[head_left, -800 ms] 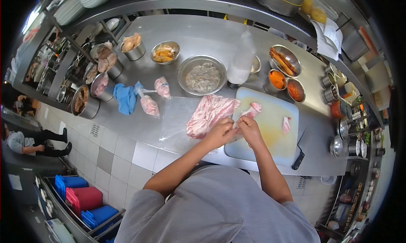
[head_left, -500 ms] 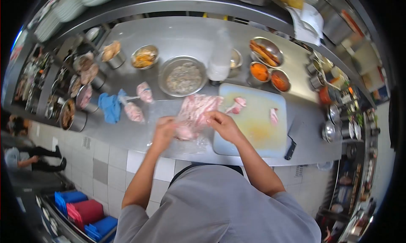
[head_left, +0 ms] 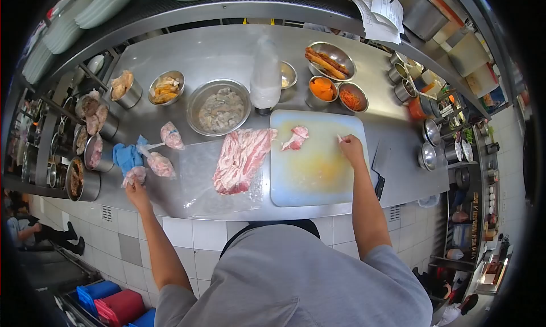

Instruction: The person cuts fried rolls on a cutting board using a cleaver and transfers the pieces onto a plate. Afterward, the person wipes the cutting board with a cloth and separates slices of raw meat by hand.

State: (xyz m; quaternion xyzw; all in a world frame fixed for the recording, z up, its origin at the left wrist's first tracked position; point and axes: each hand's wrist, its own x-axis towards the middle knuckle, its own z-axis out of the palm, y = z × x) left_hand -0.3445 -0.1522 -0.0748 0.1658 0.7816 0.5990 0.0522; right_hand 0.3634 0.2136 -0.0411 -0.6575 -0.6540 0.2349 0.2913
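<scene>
Two hands busy, spread wide over the steel tabletop (head_left: 409,179). Left hand (head_left: 137,194): fingers closed on a small plastic bag of meat (head_left: 135,174), near the tabletop's left front corner, just in front of a crumpled blue bundle (head_left: 126,156). Can't tell if the bag's weight is on the steel. Second meat bag (head_left: 161,165) just to its right, third meat bag (head_left: 172,135) behind that.

Right hand (head_left: 352,149): pinching a meat strip (head_left: 340,138), mostly hidden, toward the right edge of the cutting board (head_left: 318,182). Streaky meat chunk (head_left: 296,138) near the board's back left corner. Pork belly slab (head_left: 242,162) on a clear plastic sheet (head_left: 196,182), against the board's left edge. Knife (head_left: 380,176) past the right edge, handle toward the tabletop's front.

Step, my read: parking the bag with the others while collecting the loose strip. Next move calls for full support under the bag before release, plus a firm pinch right; strip looks slippery.
</scene>
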